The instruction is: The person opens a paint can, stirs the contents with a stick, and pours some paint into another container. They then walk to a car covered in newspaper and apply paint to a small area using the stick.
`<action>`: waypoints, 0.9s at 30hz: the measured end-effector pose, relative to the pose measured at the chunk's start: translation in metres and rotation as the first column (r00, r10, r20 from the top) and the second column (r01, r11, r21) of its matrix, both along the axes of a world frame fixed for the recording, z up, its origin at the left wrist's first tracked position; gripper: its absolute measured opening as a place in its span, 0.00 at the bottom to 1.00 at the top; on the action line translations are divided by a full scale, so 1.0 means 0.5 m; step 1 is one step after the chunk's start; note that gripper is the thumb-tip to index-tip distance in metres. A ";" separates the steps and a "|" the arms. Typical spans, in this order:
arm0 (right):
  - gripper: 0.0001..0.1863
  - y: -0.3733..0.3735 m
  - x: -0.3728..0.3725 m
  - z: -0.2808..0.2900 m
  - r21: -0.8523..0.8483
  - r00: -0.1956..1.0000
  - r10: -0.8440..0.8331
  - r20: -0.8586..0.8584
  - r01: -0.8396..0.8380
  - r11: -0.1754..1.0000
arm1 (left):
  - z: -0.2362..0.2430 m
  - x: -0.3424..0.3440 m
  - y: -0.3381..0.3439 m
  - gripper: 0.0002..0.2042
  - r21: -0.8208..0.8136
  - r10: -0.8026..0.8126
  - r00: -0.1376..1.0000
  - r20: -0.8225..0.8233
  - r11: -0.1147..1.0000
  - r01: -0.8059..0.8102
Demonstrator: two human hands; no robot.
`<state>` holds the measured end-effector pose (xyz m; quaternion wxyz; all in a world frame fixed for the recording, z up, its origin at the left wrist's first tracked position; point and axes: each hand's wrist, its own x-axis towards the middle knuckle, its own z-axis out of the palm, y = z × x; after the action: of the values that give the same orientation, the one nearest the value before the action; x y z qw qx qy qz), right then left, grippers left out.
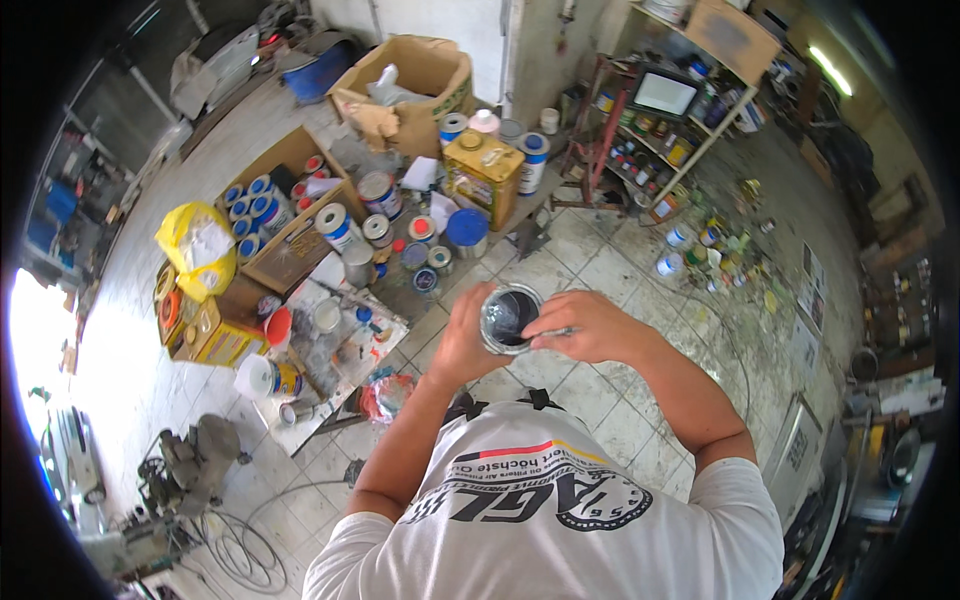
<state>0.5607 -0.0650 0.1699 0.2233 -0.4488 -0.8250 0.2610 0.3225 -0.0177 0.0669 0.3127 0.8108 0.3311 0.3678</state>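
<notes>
In front of my chest, my left hand (462,338) wraps round the side of a round open paint can (487,338). Dark grey paint (512,312) shows inside it, with a shiny, lighter smear on the left. At the can's right rim my right hand (588,326) is closed on a thin metallic stirring stick (566,331). Its short end pokes out to the right of my fingers, and the other end seems to lead into the paint, mostly hidden by my fingers.
At left, a bench holds paint-stained board (350,345), a red funnel (279,325), a yellow bag (195,250) and a carton of cans (290,262). Beyond stand a yellow tin (482,175) and a big carton (400,60). Right, bottles and cans litter the tiled floor near a shelf (715,135).
</notes>
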 end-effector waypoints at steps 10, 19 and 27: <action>0.09 0.067 -0.076 -0.034 -0.007 0.969 0.108 0.224 -0.109 0.994 | -0.047 -0.094 -0.043 0.55 -0.105 0.175 0.983 -0.051 0.978 -0.179; 0.12 0.095 -0.118 -0.032 0.055 0.965 0.059 0.256 -0.076 0.996 | -0.047 -0.144 -0.010 0.56 -0.074 0.143 0.987 -0.071 0.986 -0.148; 0.11 0.081 -0.076 -0.018 0.142 0.971 -0.102 0.216 0.072 0.987 | -0.027 -0.092 0.049 0.56 0.009 0.043 0.999 -0.027 0.999 -0.043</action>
<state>0.5227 -0.0244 0.1607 0.1701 -0.4951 -0.8399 0.1434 0.2764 0.0067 0.0534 0.2970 0.8097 0.3510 0.3647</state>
